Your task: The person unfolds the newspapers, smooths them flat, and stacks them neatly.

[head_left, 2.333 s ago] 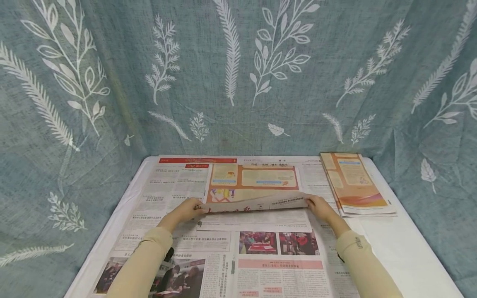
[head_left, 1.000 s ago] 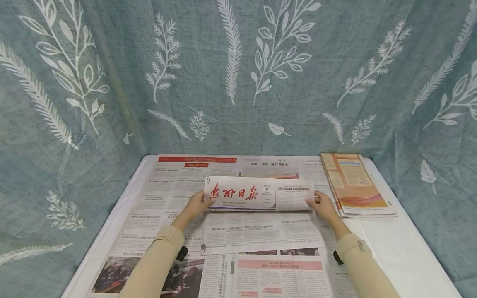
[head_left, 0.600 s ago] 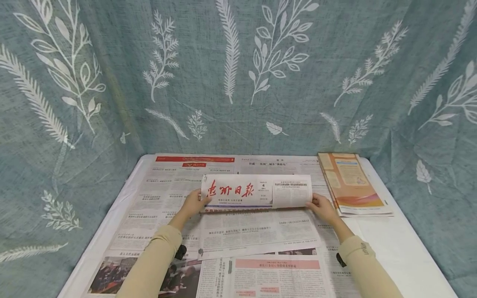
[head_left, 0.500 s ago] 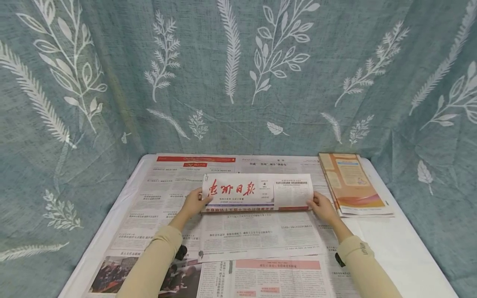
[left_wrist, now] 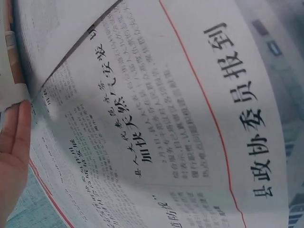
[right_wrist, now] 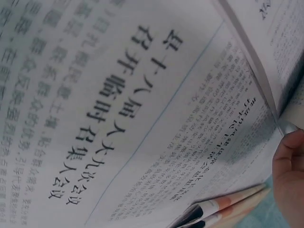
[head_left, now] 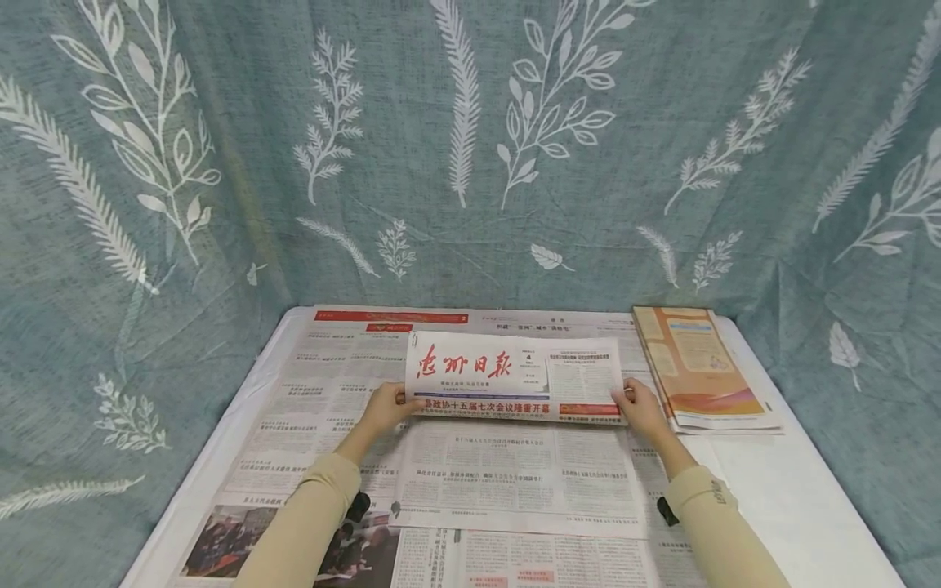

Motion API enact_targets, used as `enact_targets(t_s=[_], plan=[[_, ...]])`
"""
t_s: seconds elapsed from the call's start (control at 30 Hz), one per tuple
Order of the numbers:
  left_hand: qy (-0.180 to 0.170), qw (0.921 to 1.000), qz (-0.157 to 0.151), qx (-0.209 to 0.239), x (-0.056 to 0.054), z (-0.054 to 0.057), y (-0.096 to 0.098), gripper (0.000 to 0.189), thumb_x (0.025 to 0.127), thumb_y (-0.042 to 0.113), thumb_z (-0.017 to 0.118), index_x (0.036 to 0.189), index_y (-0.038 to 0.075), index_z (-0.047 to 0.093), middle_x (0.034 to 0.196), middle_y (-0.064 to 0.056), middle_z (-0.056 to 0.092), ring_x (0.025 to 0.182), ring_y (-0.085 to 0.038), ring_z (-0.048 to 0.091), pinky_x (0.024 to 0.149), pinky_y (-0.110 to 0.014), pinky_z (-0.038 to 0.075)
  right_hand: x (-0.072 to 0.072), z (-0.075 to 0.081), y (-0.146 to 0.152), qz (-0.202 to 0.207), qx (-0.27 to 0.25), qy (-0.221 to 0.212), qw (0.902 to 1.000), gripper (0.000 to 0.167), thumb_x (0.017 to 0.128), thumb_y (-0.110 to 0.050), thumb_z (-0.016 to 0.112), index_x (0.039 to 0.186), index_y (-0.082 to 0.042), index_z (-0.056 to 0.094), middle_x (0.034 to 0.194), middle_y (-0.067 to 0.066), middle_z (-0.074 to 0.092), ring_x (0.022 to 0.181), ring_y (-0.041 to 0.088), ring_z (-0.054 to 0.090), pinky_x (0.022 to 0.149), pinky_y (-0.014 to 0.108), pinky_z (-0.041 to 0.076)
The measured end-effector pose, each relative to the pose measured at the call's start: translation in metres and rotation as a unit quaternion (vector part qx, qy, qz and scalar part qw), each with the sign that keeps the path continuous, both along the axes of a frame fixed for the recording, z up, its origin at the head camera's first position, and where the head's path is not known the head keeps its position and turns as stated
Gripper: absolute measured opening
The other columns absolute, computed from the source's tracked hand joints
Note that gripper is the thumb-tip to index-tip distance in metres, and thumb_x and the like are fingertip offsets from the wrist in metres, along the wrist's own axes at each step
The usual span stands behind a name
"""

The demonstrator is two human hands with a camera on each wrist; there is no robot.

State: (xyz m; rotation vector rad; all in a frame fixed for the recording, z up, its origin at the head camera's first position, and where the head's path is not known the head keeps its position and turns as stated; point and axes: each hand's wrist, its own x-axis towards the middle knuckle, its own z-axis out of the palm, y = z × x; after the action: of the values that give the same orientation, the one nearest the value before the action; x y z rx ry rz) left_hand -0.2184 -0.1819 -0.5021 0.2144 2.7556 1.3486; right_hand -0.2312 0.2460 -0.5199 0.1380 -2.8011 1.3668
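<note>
Red-lettered newspaper (head_left: pixel 478 367), pinched at both ends by left hand (head_left: pixel 388 405) and right hand (head_left: pixel 643 407), presumably so neither side sags! Orange paper (head_left: pixel 702 367) sits by the desk's (head_left: pixel 787 482) far-right corner.

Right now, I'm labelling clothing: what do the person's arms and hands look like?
The left hand and right hand are bare. The left sleeve and right sleeve are pale cream-yellow, ending short of the hands. Dark lettering marks the right one near its end. A small black object shows at each sleeve's inner side; its kind is unclear.
</note>
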Motion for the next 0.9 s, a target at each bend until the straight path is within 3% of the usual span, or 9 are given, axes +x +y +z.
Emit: enact_targets(t_s=[0.1, 0.2, 0.37, 0.47, 0.6, 0.73, 0.9], plan=[[0.013, 0.9998, 0.010, -0.015, 0.001, 0.001, 0.001, 0.025, 0.088, 0.017, 0.067, 0.099, -0.006, 0.067, 0.085, -0.019, 0.070, 0.070, -0.024, 0.066, 0.059, -0.027, 0.050, 0.000, 0.002, 0.001, -0.014, -0.062, -0.048, 0.9968, 0.027, 0.097, -0.018, 0.054, 0.098, 0.009, 0.051, 0.082, 0.022, 0.070, 0.057, 0.004, 0.051, 0.052, 0.021, 0.041], [0.010, 0.9996, 0.023, -0.011, 0.002, 0.003, 0.002, 0.025, 0.089, 0.019, 0.066, 0.097, -0.005, 0.066, 0.085, -0.019, 0.068, 0.067, -0.023, 0.066, 0.058, -0.027, 0.051, 0.002, 0.003, 0.002, -0.022, -0.090, -0.081, 0.9924, 0.033, 0.094, -0.022, 0.058, 0.105, 0.009, 0.051, 0.092, 0.021, 0.071, 0.065, 0.004, 0.056, 0.060, 0.021, 0.044], [0.011, 0.9985, 0.050, -0.018, 0.001, 0.006, 0.003, 0.028, 0.089, 0.019, 0.065, 0.105, -0.004, 0.066, 0.091, -0.019, 0.069, 0.070, -0.023, 0.064, 0.057, -0.026, 0.048, 0.005, 0.003, 0.001, 0.013, -0.120, -0.083, 0.9893, 0.034, 0.089, -0.011, 0.064, 0.109, 0.012, 0.050, 0.103, 0.030, 0.067, 0.074, -0.001, 0.060, 0.069, 0.019, 0.048], [0.018, 0.9979, 0.060, -0.017, -0.001, 0.008, 0.003, 0.030, 0.089, 0.018, 0.065, 0.108, -0.005, 0.066, 0.095, -0.021, 0.070, 0.080, -0.028, 0.065, 0.062, -0.030, 0.049, 0.006, 0.004, 0.000, 0.028, -0.101, -0.073, 0.9918, 0.034, 0.089, -0.010, 0.065, 0.111, 0.013, 0.051, 0.102, 0.030, 0.067, 0.076, -0.001, 0.059, 0.071, 0.018, 0.047], [0.025, 0.9966, 0.078, -0.009, -0.004, 0.012, 0.005, 0.031, 0.088, 0.017, 0.067, 0.108, -0.006, 0.066, 0.099, -0.022, 0.070, 0.093, -0.034, 0.066, 0.073, -0.038, 0.054, 0.005, 0.004, -0.001, 0.038, -0.056, -0.058, 0.9960, 0.040, 0.088, -0.009, 0.066, 0.116, 0.016, 0.051, 0.099, 0.030, 0.068, 0.079, 0.008, 0.063, 0.070, 0.020, 0.048], [0.027, 0.9957, 0.088, -0.006, -0.004, 0.016, 0.008, 0.031, 0.087, 0.018, 0.068, 0.107, -0.005, 0.067, 0.097, -0.021, 0.070, 0.087, -0.032, 0.065, 0.067, -0.032, 0.052, 0.004, 0.007, -0.004, 0.017, -0.033, -0.040, 0.9985, 0.040, 0.087, -0.007, 0.066, 0.116, 0.016, 0.051, 0.096, 0.031, 0.067, 0.078, 0.020, 0.068, 0.064, 0.020, 0.050], [0.036, 0.9937, 0.104, -0.023, -0.009, 0.021, 0.014, 0.030, 0.087, 0.020, 0.068, 0.107, -0.003, 0.067, 0.088, -0.018, 0.069, 0.069, -0.021, 0.060, 0.055, -0.024, 0.042, 0.004, 0.012, -0.008, -0.036, -0.002, -0.046, 0.9983, 0.039, 0.088, -0.012, 0.066, 0.116, 0.012, 0.051, 0.094, 0.030, 0.067, 0.075, 0.025, 0.068, 0.059, 0.023, 0.048]])
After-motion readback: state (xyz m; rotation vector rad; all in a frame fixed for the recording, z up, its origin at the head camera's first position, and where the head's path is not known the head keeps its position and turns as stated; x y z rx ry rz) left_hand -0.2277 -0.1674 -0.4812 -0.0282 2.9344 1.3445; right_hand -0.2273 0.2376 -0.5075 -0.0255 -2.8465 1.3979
